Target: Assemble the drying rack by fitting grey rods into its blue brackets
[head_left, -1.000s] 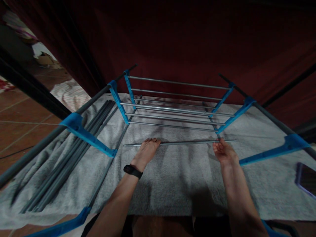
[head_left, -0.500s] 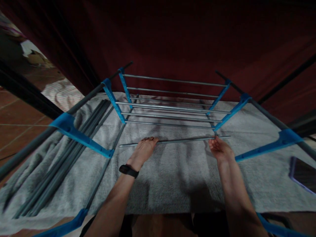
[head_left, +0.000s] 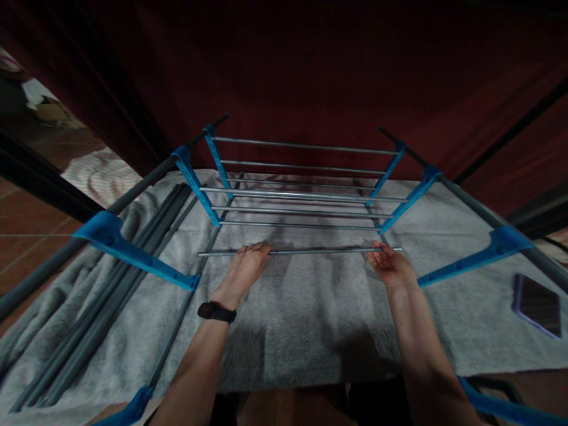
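Head-cam view, single angle, and it's dim enough that I can't read any print on the plastic parts or the phone.

Main thing is a thin metal rod (head_left: 319,251), silvery grey, straight, plain from end to end. It's held level, running left to right just above a grey towel (head_left: 310,331) that's spread over the floor. It sits parallel to the rails (head_left: 302,210) and just in front of the nearest one.

The left hand (head_left: 243,266) is palm down with its fingers curled over the rod. A short stub of the rod sticks out past it to the left. So that grip is closed on the rod. There's a black watch (head_left: 216,312) on that wrist. The right hand (head_left: 389,266) is turned more palm up near the rod's right end, and its grip is closed on it too, with the tip of the rod just poking out past the fingers.

No real containers, but the rack frame kind of acts like one. Blue brackets (head_left: 133,255) stick inward from grey side poles (head_left: 479,210) on both sides. The far pairs of brackets carry the thin rails, which run straight across between them. The nearest brackets on each side are bare.

On the towel to the left, a bundle of spare grey poles (head_left: 110,290) lies lengthwise, outside the near left bracket. Far right on the towel there's a phone (head_left: 538,305) lying flat with its dark screen up, well apart from the hands.

A dark red curtain (head_left: 310,71) hangs behind everything, and reddish floor tiles (head_left: 22,236) show at the left edge.
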Available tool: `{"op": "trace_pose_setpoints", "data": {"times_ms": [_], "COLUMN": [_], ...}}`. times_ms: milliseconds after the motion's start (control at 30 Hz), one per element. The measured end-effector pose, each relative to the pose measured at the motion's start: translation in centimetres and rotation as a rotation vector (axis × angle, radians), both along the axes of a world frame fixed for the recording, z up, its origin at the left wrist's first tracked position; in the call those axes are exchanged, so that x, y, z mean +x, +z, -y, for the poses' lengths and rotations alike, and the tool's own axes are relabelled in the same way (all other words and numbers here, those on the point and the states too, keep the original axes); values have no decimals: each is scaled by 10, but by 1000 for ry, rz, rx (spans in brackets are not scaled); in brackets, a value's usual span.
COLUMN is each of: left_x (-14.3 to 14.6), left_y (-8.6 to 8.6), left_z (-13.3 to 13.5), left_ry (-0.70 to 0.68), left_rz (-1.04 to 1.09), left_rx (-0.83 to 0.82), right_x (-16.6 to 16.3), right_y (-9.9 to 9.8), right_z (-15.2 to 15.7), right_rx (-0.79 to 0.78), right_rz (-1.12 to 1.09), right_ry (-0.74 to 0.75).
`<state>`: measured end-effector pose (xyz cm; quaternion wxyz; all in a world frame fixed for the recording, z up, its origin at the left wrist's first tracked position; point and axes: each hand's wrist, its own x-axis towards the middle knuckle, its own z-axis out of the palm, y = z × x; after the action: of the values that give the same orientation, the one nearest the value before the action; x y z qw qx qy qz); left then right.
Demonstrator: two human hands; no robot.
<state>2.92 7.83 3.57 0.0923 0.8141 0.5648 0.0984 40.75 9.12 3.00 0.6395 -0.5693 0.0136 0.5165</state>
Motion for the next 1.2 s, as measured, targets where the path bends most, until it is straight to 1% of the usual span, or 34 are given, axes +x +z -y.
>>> {"op": "trace_pose_setpoints", "data": {"times_ms": [133,300,400,667,800,1033,1200], "left_x": [-1,-1,-1,-5,-8,-8,-6], "left_y": [1,4,4,0,-3,-2,0], "left_z": [0,1,-1,-4,-4,-4,-4], "left_ry": [16,31,37,1,-23,-7,0], "left_rz": [8,51,65,47,41,119,99], "left_rx": [16,21,44,103,100,92,159], "right_x": [-4,-7,-9,-7,-5,-7,-8], "right_y": [3,-2,-5,0,-1,-1,-2], "right_z": [0,2,2,0,0,1,1], "right_rx": [-1,51,54,45,46,59,65], "right_rz": [-40,-19,-17,-70,-66,-66,-67], "right_ry": [-24,-41,-53,-37,-38,-61,-60]}}
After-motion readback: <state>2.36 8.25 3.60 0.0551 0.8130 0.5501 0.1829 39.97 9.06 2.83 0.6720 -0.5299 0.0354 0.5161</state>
